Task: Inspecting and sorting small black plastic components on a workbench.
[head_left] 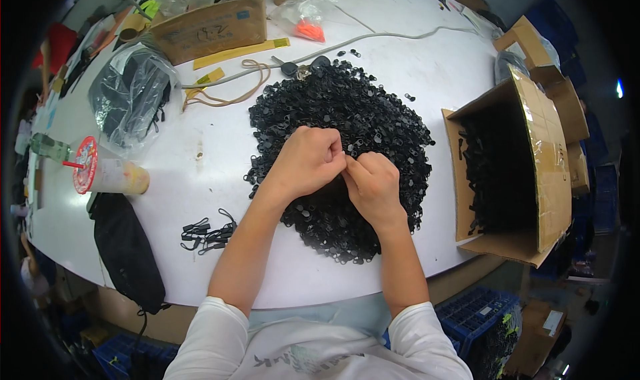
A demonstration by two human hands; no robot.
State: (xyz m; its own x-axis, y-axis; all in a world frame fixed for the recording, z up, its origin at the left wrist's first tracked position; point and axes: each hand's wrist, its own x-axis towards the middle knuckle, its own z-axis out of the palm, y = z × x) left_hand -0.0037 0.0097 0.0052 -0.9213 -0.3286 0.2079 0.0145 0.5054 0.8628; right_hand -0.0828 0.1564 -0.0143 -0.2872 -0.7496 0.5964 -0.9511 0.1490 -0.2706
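My left hand (310,157) and my right hand (373,180) meet fingertip to fingertip above a big heap of small black pieces (333,100) with ring-like ends, which look like zipper pull parts. Both hands are closed in a pinch. Whatever they hold between the fingertips is too small and too hidden to name. To the left of my left forearm lies a little group of black zipper pulls with cord loops (208,235), flat on the white table (280,290).
An open cardboard box (550,160) with dark pieces inside lies at the right. On the left are a lidded drink cup (120,175), a black pouch (127,250) and a plastic bag (130,90). Another carton (210,37), a tan cord (227,102) and a grey cable (393,35) lie farther back.
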